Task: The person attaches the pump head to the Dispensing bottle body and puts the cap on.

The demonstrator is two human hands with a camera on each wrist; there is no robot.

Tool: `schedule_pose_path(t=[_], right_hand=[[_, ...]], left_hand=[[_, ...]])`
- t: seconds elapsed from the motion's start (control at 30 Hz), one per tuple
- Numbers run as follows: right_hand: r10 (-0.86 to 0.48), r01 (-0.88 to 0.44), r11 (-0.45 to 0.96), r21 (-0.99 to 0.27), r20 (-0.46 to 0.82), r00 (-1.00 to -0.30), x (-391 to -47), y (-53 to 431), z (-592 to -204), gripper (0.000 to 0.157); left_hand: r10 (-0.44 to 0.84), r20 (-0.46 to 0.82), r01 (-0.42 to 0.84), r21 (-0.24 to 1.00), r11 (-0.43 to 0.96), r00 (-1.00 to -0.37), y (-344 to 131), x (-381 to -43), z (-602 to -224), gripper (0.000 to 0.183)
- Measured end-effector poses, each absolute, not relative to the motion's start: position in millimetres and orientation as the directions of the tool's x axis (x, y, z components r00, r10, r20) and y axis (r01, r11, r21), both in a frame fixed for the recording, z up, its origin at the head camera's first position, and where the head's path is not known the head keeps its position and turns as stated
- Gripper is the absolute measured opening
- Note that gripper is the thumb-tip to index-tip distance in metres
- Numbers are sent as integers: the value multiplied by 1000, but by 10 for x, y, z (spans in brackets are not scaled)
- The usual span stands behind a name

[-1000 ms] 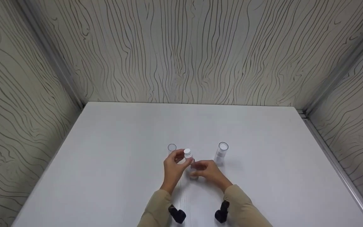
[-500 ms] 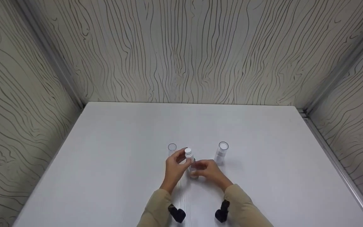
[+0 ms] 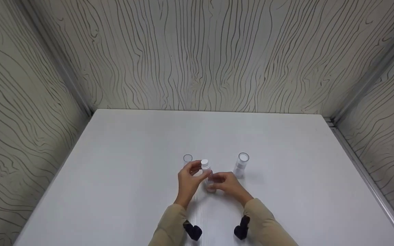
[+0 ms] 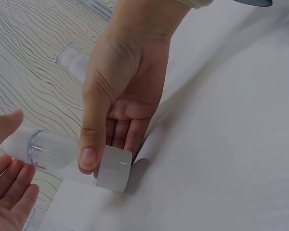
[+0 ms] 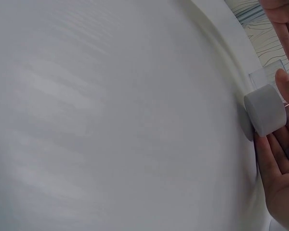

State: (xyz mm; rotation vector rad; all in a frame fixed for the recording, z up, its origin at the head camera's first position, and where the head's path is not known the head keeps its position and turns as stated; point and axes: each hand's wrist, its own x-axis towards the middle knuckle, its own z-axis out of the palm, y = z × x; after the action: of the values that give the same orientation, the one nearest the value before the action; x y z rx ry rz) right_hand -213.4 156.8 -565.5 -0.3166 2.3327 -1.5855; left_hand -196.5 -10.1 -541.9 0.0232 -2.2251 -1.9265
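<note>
**Both hands hold firm; bottle [image 3: 206, 168] hardly shifts at the tube [image 4: 62, 153]'s mouth**

Almost nothing changes over the last second. In the head view everything slides slightly together, the standing tubes included, which suggests the camera moves more than the hands do. For the work in hand, I judge this a steady pause or a very fine adjustment, with no visible advance.

The left hand [image 3: 189, 179] has its grip clamped on the bottle, thumb on one side, the rest on the other, leaving the white cap [image 3: 204, 162] exposed on top. The right hand [image 3: 229, 184] has its grip clamped on the clear tube, low down beside its pale end [image 4: 114, 168].

The bottle is at the tube's upper end, and the pair seems to lean a little towards the person's left. How far the bottle sits inside the tube I cannot tell, nor whether the pale end touches the table [image 3: 132, 164].

Just beyond the left hand is the rim of the left tube [image 3: 184, 158], mostly hidden. The right tube [image 3: 240, 166], with something white inside, stands near the right hand but apart from it.
</note>
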Motion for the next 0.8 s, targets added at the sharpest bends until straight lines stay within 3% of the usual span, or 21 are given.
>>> schedule_pose_path(t=[0.47, 0.8], right_hand=[[-350, -20, 383, -924, -125, -928, -2136, 1566, -5656, 46], [-344, -36, 391, -919, -109, -933, -2060, 1509, -5480, 40]], left_hand=[[-164, 155, 132, 981, 145, -974, -74, -1966, -5424, 39], [-112, 184, 164, 972, 168, -977, -85, -1961, -5405, 37]])
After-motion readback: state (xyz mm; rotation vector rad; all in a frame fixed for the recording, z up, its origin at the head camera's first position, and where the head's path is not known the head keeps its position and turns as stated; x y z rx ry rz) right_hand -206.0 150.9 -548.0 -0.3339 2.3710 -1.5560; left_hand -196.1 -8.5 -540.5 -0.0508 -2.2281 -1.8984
